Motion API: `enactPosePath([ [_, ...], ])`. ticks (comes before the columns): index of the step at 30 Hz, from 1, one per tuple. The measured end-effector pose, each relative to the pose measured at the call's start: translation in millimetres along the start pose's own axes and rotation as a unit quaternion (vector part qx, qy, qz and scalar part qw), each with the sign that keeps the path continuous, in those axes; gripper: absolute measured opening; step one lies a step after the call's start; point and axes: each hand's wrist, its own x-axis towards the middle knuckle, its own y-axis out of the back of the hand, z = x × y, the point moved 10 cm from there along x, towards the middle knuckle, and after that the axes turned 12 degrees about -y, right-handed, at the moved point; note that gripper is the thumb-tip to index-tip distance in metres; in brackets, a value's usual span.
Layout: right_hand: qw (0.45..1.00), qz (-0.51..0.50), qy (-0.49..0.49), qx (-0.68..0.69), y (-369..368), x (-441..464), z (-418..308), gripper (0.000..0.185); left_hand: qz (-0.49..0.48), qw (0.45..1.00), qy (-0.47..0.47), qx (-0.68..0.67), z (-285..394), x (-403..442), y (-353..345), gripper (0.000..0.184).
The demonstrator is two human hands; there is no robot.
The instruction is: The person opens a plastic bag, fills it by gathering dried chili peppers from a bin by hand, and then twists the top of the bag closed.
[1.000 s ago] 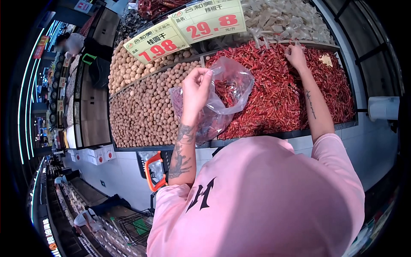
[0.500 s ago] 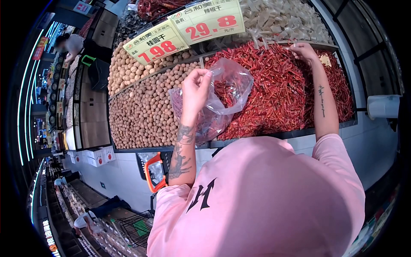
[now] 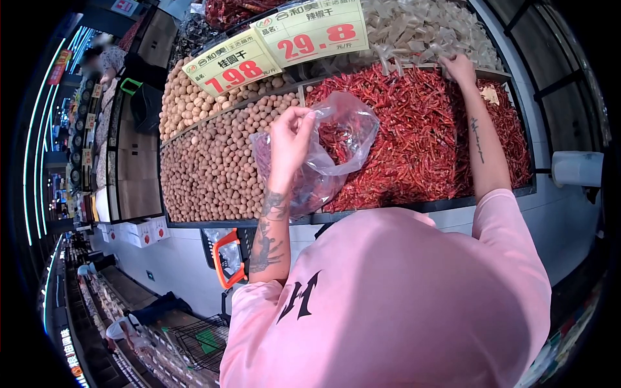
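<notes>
My left hand (image 3: 290,143) is closed on the rim of a clear plastic bag (image 3: 317,169), which hangs with its mouth spread. Some red dried chilies (image 3: 337,137) show through the opening. The bag rests over the border between the longan bin and the heap of dried chilies (image 3: 407,136). At the far edge of that heap is my right hand (image 3: 460,70), its fingers bent together close to the divider. Whatever sits between those fingertips is too small to make out.
Dried longans (image 3: 220,161) fill the bin at left. Behind stand two price signs (image 3: 313,32) and a heap of pale translucent dried pieces (image 3: 433,29). A basket with an orange handle (image 3: 226,258) is below left. Another person (image 3: 111,58) stands far left.
My right hand has moved slightly away from me, from over the chilies to the divider at their back edge. My left hand keeps its hold on the bag.
</notes>
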Motion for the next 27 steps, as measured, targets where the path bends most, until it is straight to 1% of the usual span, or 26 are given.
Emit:
enactPosePath([
  [1, 1.000, -0.002, 0.000, -0.001, -8.1, -8.4, 8.6, 0.048, 0.000, 1.000, 0.002, 0.000, 0.0, -0.2, -1.1, 0.011],
  [3, 0.999, 0.026, -0.013, -0.036, -23.4, -15.4, 29.5, 0.042, -0.006, 1.000, -0.001, 0.001, 4.3, 0.9, -2.8, 0.011],
  [7, 0.999, 0.031, -0.030, -0.017, -30.1, 6.3, 42.4, 0.039, -0.004, 1.000, 0.023, -0.017, 5.2, 0.4, -3.3, 0.011],
  [9, 0.999, -0.024, -0.039, 0.023, -25.2, 16.0, 37.9, 0.041, -0.016, 0.999, 0.028, -0.027, 5.2, 0.8, -5.6, 0.012],
  [10, 0.999, -0.018, -0.032, 0.016, -17.3, 19.1, 29.7, 0.047, -0.013, 0.999, 0.022, -0.022, 6.6, 1.4, -4.9, 0.011],
  [12, 0.995, -0.099, 0.019, 0.012, -16.9, 26.5, -5.2, 0.045, -0.015, 0.999, 0.024, -0.017, 6.3, 2.2, -4.3, 0.011],
  [13, 0.965, -0.216, 0.021, 0.146, -26.3, 29.4, -26.1, 0.043, -0.017, 0.999, 0.027, -0.012, 5.7, 1.3, -5.5, 0.011],
  [14, 0.905, -0.326, 0.023, 0.272, -33.6, 28.5, -50.2, 0.040, -0.014, 0.999, 0.028, -0.014, 4.6, 0.4, -6.6, 0.011],
  [15, 0.859, -0.260, 0.021, 0.440, -0.7, 9.0, -86.8, 0.038, -0.013, 0.999, 0.021, -0.022, 3.9, 1.7, -8.4, 0.011],
  [16, 0.782, -0.188, 0.021, 0.594, 27.6, -10.6, -111.8, 0.036, -0.010, 0.999, 0.014, -0.029, 3.4, 4.0, -8.9, 0.011],
  [17, 0.783, -0.193, 0.026, 0.591, 23.9, -6.5, -119.8, 0.036, -0.002, 0.999, 0.014, -0.030, 1.3, 4.5, -7.6, 0.011],
  [18, 0.846, -0.150, 0.054, 0.510, 22.7, -4.3, -127.6, 0.038, -0.003, 1.000, 0.001, -0.016, 1.5, 4.6, -7.1, 0.012],
  [19, 0.897, -0.104, 0.081, 0.422, 20.8, -4.2, -134.5, 0.041, -0.003, 1.000, -0.011, -0.003, 2.9, 4.8, -6.8, 0.013],
  [20, 0.952, -0.075, 0.094, 0.283, 10.9, -11.1, -137.1, 0.048, -0.009, 1.000, 0.016, -0.014, 4.8, 2.1, -7.7, 0.011],
  [21, 0.973, -0.053, 0.122, 0.191, -8.2, -19.1, -141.1, 0.054, 0.000, 1.000, 0.015, -0.016, 8.0, 2.7, -5.0, 0.011],
  [22, 0.984, -0.030, 0.148, 0.098, -29.8, -29.9, -142.2, 0.060, -0.006, 1.000, 0.027, -0.002, 7.5, 1.0, -3.9, 0.012],
  [23, 0.990, -0.031, 0.134, 0.039, -46.2, -51.2, -141.0, 0.063, -0.013, 0.999, 0.040, 0.011, 4.9, -2.2, -3.2, 0.012],
  [24, 0.989, -0.007, 0.150, 0.016, -60.5, -65.7, -141.4, 0.061, -0.009, 1.000, 0.016, 0.014, 3.6, -1.9, -1.2, 0.015],
  [25, 0.986, 0.017, 0.165, -0.008, -72.9, -75.7, -139.9, 0.060, -0.007, 1.000, 0.021, 0.014, 2.2, -3.8, 0.3, 0.015],
  [27, 0.986, 0.004, 0.164, -0.013, -87.9, -71.3, -140.5, 0.060, -0.006, 0.999, 0.010, 0.034, 6.0, -3.3, 4.1, 0.015],
])
